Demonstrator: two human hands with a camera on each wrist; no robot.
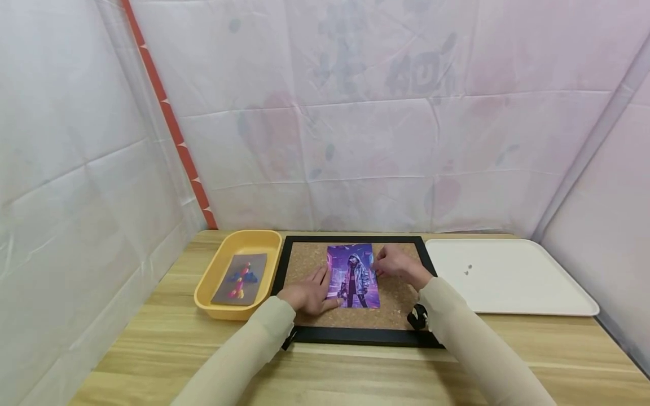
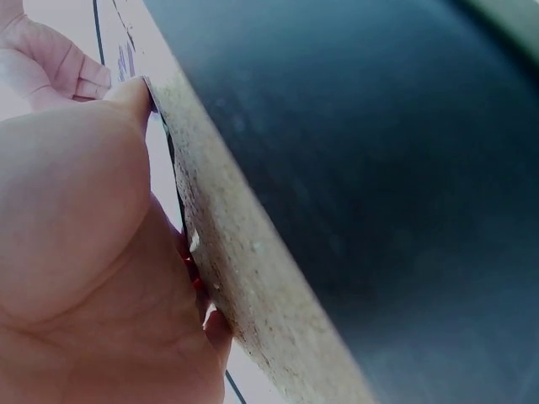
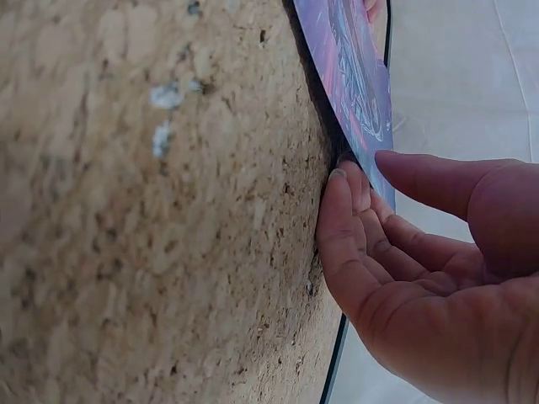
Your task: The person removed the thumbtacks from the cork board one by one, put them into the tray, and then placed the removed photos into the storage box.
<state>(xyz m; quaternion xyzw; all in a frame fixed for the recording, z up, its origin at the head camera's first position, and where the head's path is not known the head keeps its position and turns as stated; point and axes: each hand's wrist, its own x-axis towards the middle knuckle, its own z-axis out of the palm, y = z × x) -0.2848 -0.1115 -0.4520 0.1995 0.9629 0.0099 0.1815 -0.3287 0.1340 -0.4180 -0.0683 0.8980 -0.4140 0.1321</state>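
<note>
A purple picture card showing a hooded figure lies over the middle of a cork board with a black frame. My left hand rests along the card's left side, fingers extended, the thumb over its lower left corner. At the opposite edge, my right hand pinches the card between thumb and fingertips. In the right wrist view, the card's edge stands slightly lifted off the cork, with fingertips under it. The left wrist view shows the palm close beside the board.
On the left, a yellow tray holds a grey-brown card with a colourful picture. A white tray stands right of the board, with small grey bits on it. White sheeting hangs behind the wooden table.
</note>
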